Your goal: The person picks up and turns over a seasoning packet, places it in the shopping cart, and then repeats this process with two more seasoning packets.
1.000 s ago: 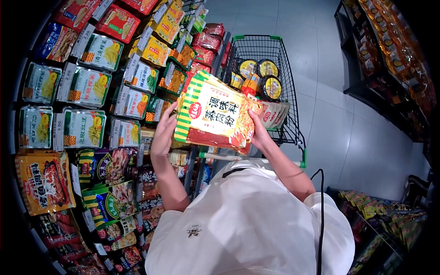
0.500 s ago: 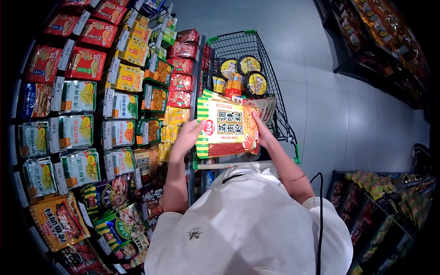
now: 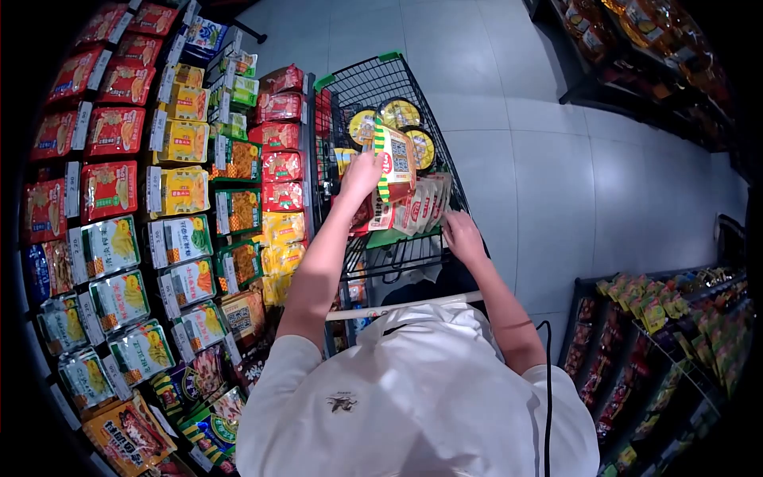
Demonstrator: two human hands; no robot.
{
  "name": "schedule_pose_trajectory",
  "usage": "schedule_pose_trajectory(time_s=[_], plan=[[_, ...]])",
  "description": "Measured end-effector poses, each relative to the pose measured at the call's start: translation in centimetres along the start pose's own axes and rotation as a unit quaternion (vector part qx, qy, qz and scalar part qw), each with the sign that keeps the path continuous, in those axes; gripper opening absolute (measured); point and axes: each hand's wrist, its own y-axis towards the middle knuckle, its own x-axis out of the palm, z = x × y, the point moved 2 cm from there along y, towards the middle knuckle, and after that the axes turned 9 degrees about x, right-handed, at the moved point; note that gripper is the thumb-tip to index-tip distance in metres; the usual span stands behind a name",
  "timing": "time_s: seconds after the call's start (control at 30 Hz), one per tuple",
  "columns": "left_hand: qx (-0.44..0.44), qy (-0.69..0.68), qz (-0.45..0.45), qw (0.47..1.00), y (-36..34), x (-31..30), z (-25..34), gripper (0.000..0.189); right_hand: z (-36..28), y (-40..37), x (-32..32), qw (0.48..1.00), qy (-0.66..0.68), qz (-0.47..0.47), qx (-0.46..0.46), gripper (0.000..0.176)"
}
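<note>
I saw left hand nearer, fingers pinching packet | packet lay right of them, inside or above cart, long axis roughly fore-aft | right hand beside cart, grip unclear.

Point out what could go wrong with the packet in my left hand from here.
The left hand alone grips the striped packet by one side, so it might twist or slip. It hangs above the round tubs and the pale packets, and could slide down between them or push the upright ones over. The right hand is off the packet, so it may be slow to catch a slip.
</note>
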Motion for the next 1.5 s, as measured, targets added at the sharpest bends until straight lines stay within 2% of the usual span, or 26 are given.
schedule_pose_trajectory(time_s=[0.1, 0.13, 0.23, 0.33, 0.47, 0.57, 0.6, 0.73, 0.83, 0.87, 0.97, 1.07, 1.2, 1.23, 1.3, 1.37, 1.5], plan=[[-0.053, 0.002, -0.009, 0.999, 4.8, 4.3, -1.5, 0.042, 1.2, -0.9, 0.1, 0.996, -0.026, -0.057, 0.06, 0.032], [-0.036, -0.013, 0.003, 0.999, 6.0, 5.3, -1.9, 0.041, 1.2, -0.9, 0.1, 0.997, -0.017, -0.054, 0.046, 0.032], [-0.084, 0.011, 0.01, 0.996, 8.7, 7.5, -2.8, 0.039, 1.4, -0.9, 0.5, 0.998, -0.009, -0.065, 0.026, 0.034], [-0.085, 0.004, 0.024, 0.996, 10.9, 9.8, -3.7, 0.039, 1.4, -0.8, 0.5, 0.997, -0.008, -0.061, 0.039, 0.036], [-0.106, 0.041, 0.003, 0.994, 12.4, 13.1, -2.3, 0.038, 1.3, -0.8, 0.2, 0.996, -0.014, -0.065, 0.052, 0.038], [-0.089, 0.038, -0.008, 0.995, 13.3, 15.8, -1.8, 0.038, 1.2, -0.6, 0.1, 0.997, -0.015, -0.062, 0.049, 0.037], [-0.113, 0.02, -0.014, 0.993, 13.4, 16.4, -1.1, 0.038, 1.0, -0.4, 0.0, 0.997, -0.017, -0.061, 0.047, 0.036], [-0.086, 0.018, -0.039, 0.995, 13.6, 18.8, -0.3, 0.037, 0.9, -0.2, -0.1, 0.996, -0.025, -0.068, 0.056, 0.035], [-0.211, -0.208, -0.08, 0.952, 13.0, 19.1, -0.1, 0.031, 1.1, -0.2, 0.0, 0.995, -0.03, -0.075, 0.064, 0.035], [-0.21, -0.237, -0.06, 0.947, 13.2, 20.1, -1.2, 0.025, 1.1, -0.2, 0.0, 0.994, -0.029, -0.077, 0.065, 0.035], [-0.178, -0.227, -0.06, 0.956, 12.8, 21.6, -3.6, 0.031, 0.9, 0.0, -0.1, 0.995, -0.02, -0.078, 0.066, 0.035], [-0.149, -0.085, -0.019, 0.985, 11.8, 20.4, -3.5, 0.038, 1.1, -0.1, 0.2, 0.995, -0.016, -0.075, 0.062, 0.035], [-0.154, -0.188, -0.095, 0.965, 10.8, 23.2, -5.3, 0.052, 0.9, -0.1, 0.3, 0.993, -0.029, -0.086, 0.073, 0.034], [-0.122, -0.19, -0.103, 0.969, 10.6, 23.8, -5.8, 0.06, 0.9, -0.1, 0.3, 0.994, -0.027, -0.081, 0.07, 0.034], [-0.11, -0.256, -0.137, 0.95, 9.5, 23.5, -5.9, 0.063, 0.9, -0.2, 0.3, 0.995, -0.024, -0.077, 0.065, 0.033], [-0.059, -0.273, -0.115, 0.953, 7.5, 21.8, -5.4, 0.064, 0.9, -0.2, 0.4, 0.995, -0.019, -0.078, 0.062, 0.033], [-0.055, -0.406, -0.034, 0.912, 1.0, 18.4, -6.5, 0.051, 0.8, -0.4, 0.5, 0.994, -0.016, -0.089, 0.059, 0.024]])
